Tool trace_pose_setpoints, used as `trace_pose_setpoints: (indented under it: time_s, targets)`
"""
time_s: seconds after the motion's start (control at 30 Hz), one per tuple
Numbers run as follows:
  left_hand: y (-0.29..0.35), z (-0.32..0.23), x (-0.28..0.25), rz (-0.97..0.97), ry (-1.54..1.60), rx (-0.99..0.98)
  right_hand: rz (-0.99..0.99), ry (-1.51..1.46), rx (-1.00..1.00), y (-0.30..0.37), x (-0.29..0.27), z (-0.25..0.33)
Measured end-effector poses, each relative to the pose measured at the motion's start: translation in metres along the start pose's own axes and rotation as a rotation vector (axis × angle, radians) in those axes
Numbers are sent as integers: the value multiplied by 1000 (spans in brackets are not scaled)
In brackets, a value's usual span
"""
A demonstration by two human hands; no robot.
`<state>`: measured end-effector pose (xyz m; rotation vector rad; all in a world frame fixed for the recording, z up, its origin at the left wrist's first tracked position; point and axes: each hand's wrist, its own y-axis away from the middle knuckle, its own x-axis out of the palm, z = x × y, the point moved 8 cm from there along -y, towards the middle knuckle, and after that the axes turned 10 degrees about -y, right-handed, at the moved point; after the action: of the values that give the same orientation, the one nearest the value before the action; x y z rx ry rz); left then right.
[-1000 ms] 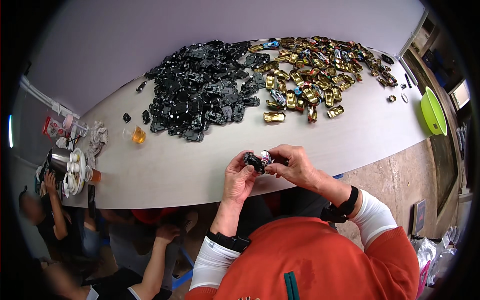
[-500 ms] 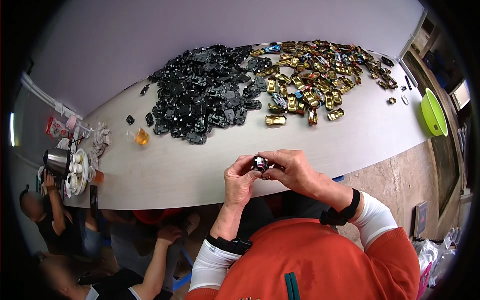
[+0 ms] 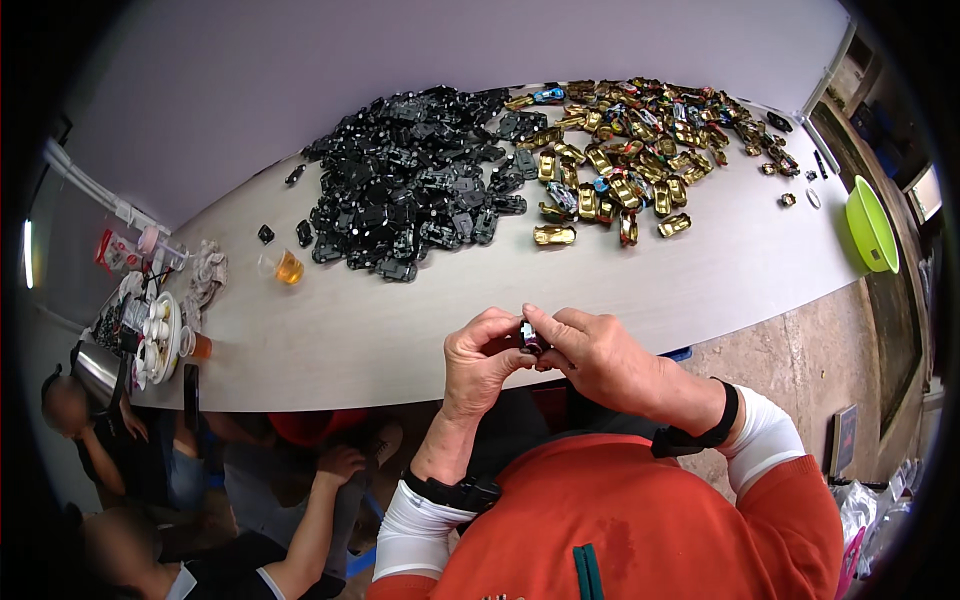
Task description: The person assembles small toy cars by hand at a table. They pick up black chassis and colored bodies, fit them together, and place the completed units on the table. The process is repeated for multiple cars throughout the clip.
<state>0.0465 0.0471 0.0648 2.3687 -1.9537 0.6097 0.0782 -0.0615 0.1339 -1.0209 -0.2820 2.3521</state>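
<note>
Between my fingertips, just above the table's near edge, is a small toy car [image 3: 531, 338], dark with white and pinkish markings. My left hand [image 3: 474, 362] pinches it from the left side. From the right, the thumb and fingers of my right hand [image 3: 598, 352] close on it and cover part of it. Beyond my hands lies a big heap of black toy car bases [image 3: 400, 190]. To the right of that heap, gold and multicoloured toy car bodies [image 3: 622, 188] are piled, with a few loose ones along the pile's near side.
A green basin [image 3: 870, 226] stands at the table's right end. On the left are a cup of amber drink [image 3: 288, 267], another cup [image 3: 199, 346], a plate of small white cups [image 3: 172, 335], a cloth [image 3: 208, 272] and a metal kettle [image 3: 98, 365]. Other people sit at lower left.
My hands still hold the toy car, its angle slightly turned, and my right fingers have shifted on it. At far left, the kettle has moved down and a person's hand has lowered.
</note>
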Motion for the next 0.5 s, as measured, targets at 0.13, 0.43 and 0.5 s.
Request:
trace_pose_setpoints:
  time_s: [0.13, 0.43, 0.5]
  targets:
    - [2, -17, 4, -7, 25, 22, 24, -24, 25, -6, -4, 10]
    - [0, -29, 13, 41, -70, 8, -54, -74, -17, -1, -3, 6]
    - [-1, -27, 16, 32, -39, -9, -52, -55, -25, -2, -4, 5]
